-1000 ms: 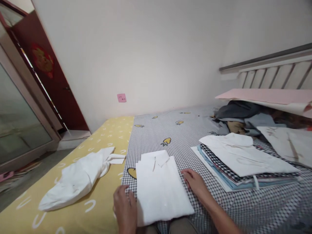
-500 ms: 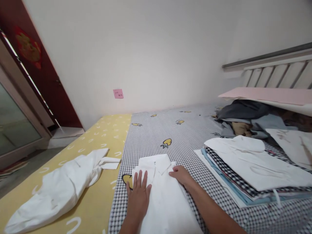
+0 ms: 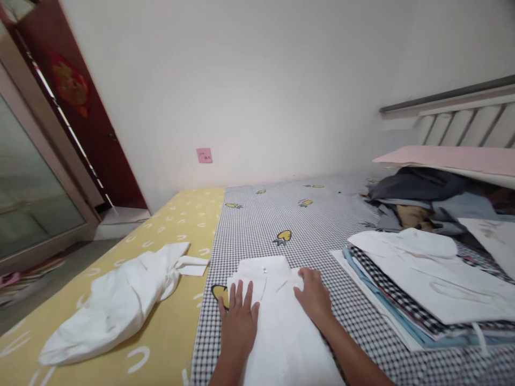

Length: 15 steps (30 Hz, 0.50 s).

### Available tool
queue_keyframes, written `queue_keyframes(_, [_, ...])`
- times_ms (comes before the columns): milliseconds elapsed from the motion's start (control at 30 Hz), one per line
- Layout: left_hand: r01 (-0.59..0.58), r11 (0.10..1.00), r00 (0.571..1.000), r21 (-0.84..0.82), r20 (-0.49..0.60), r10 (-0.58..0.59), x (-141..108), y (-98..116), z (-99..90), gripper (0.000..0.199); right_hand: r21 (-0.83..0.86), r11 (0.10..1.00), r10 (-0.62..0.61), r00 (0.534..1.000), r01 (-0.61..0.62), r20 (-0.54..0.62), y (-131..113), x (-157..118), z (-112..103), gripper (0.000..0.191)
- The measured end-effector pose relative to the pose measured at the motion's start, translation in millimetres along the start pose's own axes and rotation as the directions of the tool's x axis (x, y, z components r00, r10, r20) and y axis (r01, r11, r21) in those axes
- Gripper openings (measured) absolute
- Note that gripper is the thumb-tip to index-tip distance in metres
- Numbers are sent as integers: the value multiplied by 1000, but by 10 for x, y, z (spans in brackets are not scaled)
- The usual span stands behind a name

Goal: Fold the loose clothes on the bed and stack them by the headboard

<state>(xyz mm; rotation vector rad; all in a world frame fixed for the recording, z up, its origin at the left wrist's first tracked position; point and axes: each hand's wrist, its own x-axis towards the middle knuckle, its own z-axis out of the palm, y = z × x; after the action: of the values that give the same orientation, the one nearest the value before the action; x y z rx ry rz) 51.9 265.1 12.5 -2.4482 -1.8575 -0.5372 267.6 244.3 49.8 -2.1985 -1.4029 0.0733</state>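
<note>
A white collared shirt [image 3: 281, 327] lies folded lengthwise on the checked bedsheet [image 3: 257, 220], its collar pointing away from me. My left hand [image 3: 239, 321] rests flat on the shirt's left side below the collar, fingers spread. At the right shoulder edge, my right hand [image 3: 314, 295] has its fingers curled around the fabric, thumb on the shirt. The lower end of the shirt runs out of view at the bottom.
A crumpled white garment [image 3: 116, 305] lies on the yellow sheet [image 3: 169, 327] at left. To the right sits a stack of folded clothes [image 3: 426, 279], with dark clothes [image 3: 418, 185] and a pink board [image 3: 450, 156] behind. A wall stands at the far side.
My right hand has turned, its fingers now bent over the shirt's right shoulder edge. My left hand stays flat on the shirt. The whole view has shifted slightly, with things appearing farther right.
</note>
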Motion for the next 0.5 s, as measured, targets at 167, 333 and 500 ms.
queue_keyframes(167, [-20,1000,999,-14,-33,20,-8,11,8,52,-98,938,-343,927,332,-150,-351,-148,-174,58])
queue_keyframes(333, [-22,999,999,-38,-50,20,-30,-6,44,52,-59,914,-388,906,402,168,-346,-239,206,52])
queue_keyframes(500, [40,969,999,-244,-8,-44,13,46,-18,53,75,938,-347,907,339,239,-153,-160,538,52])
